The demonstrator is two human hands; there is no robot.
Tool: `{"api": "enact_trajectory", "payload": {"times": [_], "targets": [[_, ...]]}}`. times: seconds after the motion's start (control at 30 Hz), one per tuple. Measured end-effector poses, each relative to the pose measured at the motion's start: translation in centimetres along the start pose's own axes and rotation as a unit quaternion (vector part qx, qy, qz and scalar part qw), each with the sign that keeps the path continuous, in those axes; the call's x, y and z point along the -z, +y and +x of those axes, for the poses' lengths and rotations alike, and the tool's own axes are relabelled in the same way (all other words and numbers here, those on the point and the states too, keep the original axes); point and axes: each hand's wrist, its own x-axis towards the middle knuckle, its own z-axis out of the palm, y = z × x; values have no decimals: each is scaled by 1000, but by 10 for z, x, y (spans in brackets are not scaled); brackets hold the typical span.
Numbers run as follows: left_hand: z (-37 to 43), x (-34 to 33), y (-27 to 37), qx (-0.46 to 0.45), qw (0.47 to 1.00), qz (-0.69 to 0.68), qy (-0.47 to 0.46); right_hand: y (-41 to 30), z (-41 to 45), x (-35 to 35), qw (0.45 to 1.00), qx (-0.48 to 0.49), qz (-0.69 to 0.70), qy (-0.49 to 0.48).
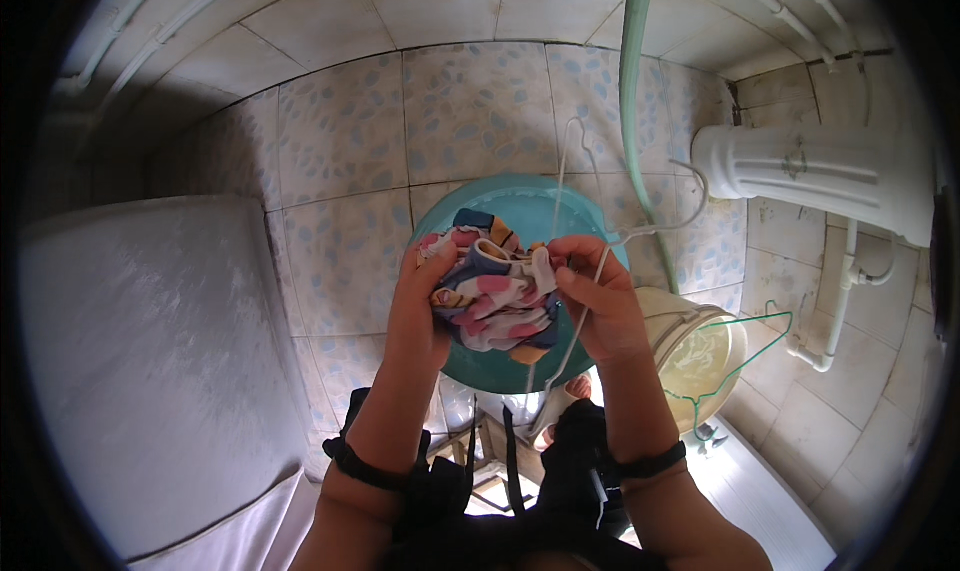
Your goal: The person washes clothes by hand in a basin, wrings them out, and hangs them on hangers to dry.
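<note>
A bunched garment (495, 301) printed in pink, white, blue and yellow is held up between my hands, over a teal plastic basin (517, 188). My left hand (424, 293) grips its left side, thumb on top. At the right, the fingers and thumb of my right hand (604, 293) pinch the fabric near a pale-edged opening. A white wire clothes hanger (645, 230) lies across my right hand, its hook pointing right. Part of the hanger passes behind the garment, and whether my fingers also grip the wire is hidden.
Right of the basin stands a cream bucket (667, 316) with a green wire hanger (750, 361) across its mouth. A green hose (636, 83) runs down behind it. A white ceramic pedestal (810, 166) is at the right, and a large grey surface (165, 361) at the left.
</note>
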Motion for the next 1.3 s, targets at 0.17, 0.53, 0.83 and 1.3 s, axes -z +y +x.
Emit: {"api": "enact_trajectory", "payload": {"times": [0.17, 0.53, 0.83, 1.3], "targets": [[-25, 12, 3, 107, 981, -109, -116, -25, -38, -22, 994, -63, -92, -15], [-156, -64, 52, -14, 942, 70, -329, -129, -136, -88, 975, 108, -187, 47], [-234, -146, 105, 22, 914, 305, -266, -213, -198, -164, 744, 357, -548, -137], [-252, -151, 118, -61, 780, 529, -328, -376, -315, -223, 975, 198, 30, -91]]}}
